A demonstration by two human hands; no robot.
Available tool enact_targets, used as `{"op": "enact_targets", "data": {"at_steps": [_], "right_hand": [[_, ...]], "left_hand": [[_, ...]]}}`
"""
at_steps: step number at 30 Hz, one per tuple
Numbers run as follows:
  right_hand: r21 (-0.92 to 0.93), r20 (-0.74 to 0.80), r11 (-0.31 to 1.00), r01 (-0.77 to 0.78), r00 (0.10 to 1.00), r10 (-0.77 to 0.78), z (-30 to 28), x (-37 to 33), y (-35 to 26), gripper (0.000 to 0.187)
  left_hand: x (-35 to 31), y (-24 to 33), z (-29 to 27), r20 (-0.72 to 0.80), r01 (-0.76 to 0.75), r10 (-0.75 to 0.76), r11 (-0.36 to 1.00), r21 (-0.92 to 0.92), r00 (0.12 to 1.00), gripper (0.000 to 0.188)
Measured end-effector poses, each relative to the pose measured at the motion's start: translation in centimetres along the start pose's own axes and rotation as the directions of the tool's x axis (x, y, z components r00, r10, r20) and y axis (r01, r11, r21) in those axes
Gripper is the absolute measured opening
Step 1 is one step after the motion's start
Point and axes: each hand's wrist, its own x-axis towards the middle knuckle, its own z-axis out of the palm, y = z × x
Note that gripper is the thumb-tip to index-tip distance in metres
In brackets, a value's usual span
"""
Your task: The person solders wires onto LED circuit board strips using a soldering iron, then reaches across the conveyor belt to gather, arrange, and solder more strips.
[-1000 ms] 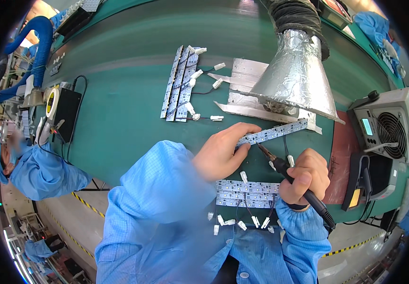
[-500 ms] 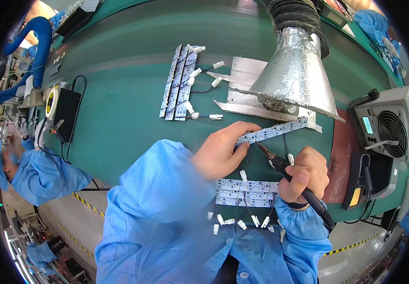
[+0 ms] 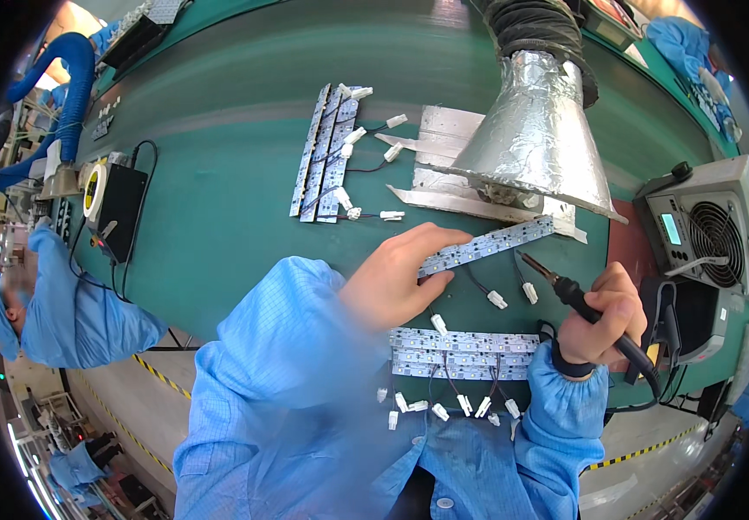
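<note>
My left hand pinches the left end of an LED circuit board strip, which slants up to the right toward a foil-covered fume hood. Thin wires with white connectors hang from the strip's near edge. A soldering iron is in my closed right hand, its tip just right of the wires and apart from the strip. Close to my body lies a row of LED strips with several white connectors along its near side.
More LED strips with connectors lie farther back. The foil fume hood stands over a pale metal fixture. At right are a grey fan unit and a black stand. A co-worker in blue sits at left beside a black box.
My right hand has drawn the soldering iron away to the right, off the strip's near edge. The strip has shifted slightly left in my left hand.
</note>
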Motion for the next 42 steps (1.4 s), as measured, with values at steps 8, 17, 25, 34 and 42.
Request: {"op": "enact_targets", "data": {"at_steps": [8,17,25,34,42], "right_hand": [[-0.042,0.097,0.999,-0.019,0.995,0.023,0.08,-0.22,0.57,0.038],[-0.035,0.111,0.999,-0.041,0.993,0.045,0.31,-0.33,0.64,0.037],[-0.061,0.118,0.997,-0.043,0.992,0.050,0.44,-0.02,0.44,0.038],[-0.091,0.133,0.995,-0.030,0.990,0.042,0.34,0.11,0.44,0.037],[-0.042,0.095,0.999,-0.018,0.995,0.022,0.01,0.25,0.59,0.038]], "left_hand": [[-0.02,-0.12,0.28,-0.007,-0.009,0.009,1.000,0.003,1.000,0.040],[-0.09,-0.15,0.34,-0.024,-0.013,0.013,1.000,0.024,1.000,0.040],[-0.03,-0.09,0.27,-0.016,-0.020,0.020,1.000,0.008,1.000,0.040],[-0.03,0.12,0.35,-0.009,-0.010,0.010,0.999,0.032,1.000,0.040],[-0.11,0.04,0.24,-0.012,-0.001,0.001,1.000,0.030,1.000,0.041]]}}
